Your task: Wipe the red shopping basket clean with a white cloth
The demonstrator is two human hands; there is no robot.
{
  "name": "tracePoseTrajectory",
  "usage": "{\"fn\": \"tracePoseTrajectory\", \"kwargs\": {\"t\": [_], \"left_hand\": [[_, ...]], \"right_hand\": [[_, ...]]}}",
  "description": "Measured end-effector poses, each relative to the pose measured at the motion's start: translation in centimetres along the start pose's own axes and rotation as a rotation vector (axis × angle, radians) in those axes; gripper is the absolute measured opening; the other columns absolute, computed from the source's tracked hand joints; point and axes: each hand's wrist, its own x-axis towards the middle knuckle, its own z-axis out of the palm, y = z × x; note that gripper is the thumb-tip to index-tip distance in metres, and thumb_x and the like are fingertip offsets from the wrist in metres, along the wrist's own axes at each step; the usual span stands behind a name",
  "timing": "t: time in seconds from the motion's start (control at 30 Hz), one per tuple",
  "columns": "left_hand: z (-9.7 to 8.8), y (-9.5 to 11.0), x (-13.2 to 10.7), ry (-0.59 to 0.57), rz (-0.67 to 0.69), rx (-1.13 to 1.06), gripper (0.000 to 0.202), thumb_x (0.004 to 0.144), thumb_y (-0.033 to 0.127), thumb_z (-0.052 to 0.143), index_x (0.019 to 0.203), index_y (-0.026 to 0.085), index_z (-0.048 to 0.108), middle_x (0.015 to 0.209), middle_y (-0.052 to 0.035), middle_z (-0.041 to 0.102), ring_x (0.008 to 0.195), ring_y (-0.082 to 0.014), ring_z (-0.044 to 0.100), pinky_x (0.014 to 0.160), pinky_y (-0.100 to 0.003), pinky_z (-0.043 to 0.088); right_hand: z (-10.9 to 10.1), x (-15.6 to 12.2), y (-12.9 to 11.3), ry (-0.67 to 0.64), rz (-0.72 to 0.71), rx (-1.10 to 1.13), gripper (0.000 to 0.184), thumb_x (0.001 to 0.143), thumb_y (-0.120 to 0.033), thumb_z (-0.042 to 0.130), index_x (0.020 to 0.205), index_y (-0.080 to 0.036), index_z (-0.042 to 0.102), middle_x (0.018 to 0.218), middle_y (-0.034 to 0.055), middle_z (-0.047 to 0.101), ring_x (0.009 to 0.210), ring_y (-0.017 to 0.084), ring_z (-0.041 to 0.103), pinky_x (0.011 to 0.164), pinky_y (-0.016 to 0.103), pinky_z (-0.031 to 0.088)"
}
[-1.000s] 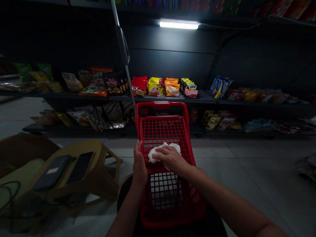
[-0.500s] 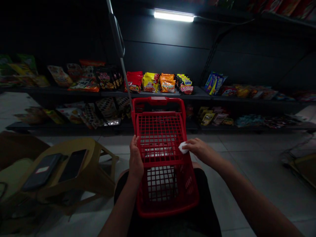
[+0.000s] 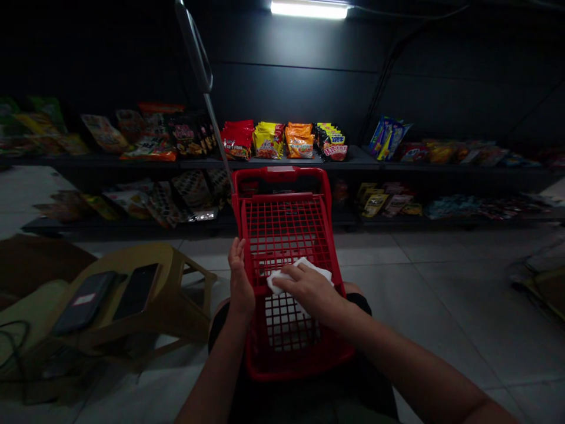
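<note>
Two-handed: had the right hand [image 3: 311, 290] curled over a white cloth [image 3: 318, 271] (or a wad of tissue, couldn't tell), and had the left hand [image 3: 241, 285] up along the left side of a red plastic basket [image 3: 304, 366], with fingers stretched out and nothing visible in it. Saw the cloth right under the right hand, across the basket's middle, just right of the left hand. Guessed soft, light and floppy for the cloth, best pinched mid-wad; guessed stiff and maybe slick for the basket, best steadied by the side rims. Further out, spotted a metal pole [image 3: 216, 126], a phone [image 3: 138, 291] and dark case [image 3: 86, 301] on a stool [image 3: 154, 252], then snack packs [image 3: 269, 141] beyond.
</note>
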Motion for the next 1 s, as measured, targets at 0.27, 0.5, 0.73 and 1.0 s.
{"fn": "tracePoseTrajectory", "kwargs": {"t": [0.27,0.5,0.73,1.0], "left_hand": [[0.1,0.0,-0.1,-0.035,0.007,0.081,0.068,0.096,0.065,0.024,0.152,0.028,0.03,0.157,-0.0124,0.037,0.144,-0.0233,0.039,0.118,-0.047,0.033],[0.1,0.4,-0.1,-0.048,-0.001,0.096,0.062,0.098,0.061,0.024,0.152,0.029,0.029,0.158,-0.0099,0.036,0.144,-0.0234,0.038,0.118,-0.047,0.033],[0.2,0.2,0.0,-0.037,-0.054,0.109,0.063,0.098,0.062,0.025,0.152,0.03,0.029,0.157,-0.0099,0.038,0.141,-0.024,0.043,0.112,-0.047,0.042],[0.5,-0.2,0.6,0.01,-0.097,0.094,0.067,0.095,0.065,0.028,0.152,0.028,0.03,0.156,-0.0111,0.039,0.141,-0.0264,0.042,0.11,-0.047,0.044]], "right_hand": [[-2.3,-7.0,5.3,0.019,0.203,0.026,0.035,0.092,-0.014,0.058,0.122,-0.03,0.064,0.121,0.0056,0.062,0.108,0.02,0.057,0.089,0.034,0.048],[-2.5,-8.0,7.0,0.095,0.269,-0.07,0.039,0.091,-0.016,0.059,0.127,-0.031,0.062,0.123,0.0066,0.061,0.109,0.021,0.058,0.089,0.034,0.048],[-2.5,-2.7,14.9,0.223,0.468,-0.322,0.038,0.095,-0.021,0.051,0.131,-0.029,0.06,0.121,0.0069,0.061,0.105,0.022,0.054,0.087,0.031,0.044],[-5.6,9.1,21.6,0.115,0.575,-0.453,0.029,0.099,-0.028,0.044,0.114,-0.023,0.068,0.116,0.0115,0.059,0.105,0.025,0.05,0.08,0.031,0.042]]}}
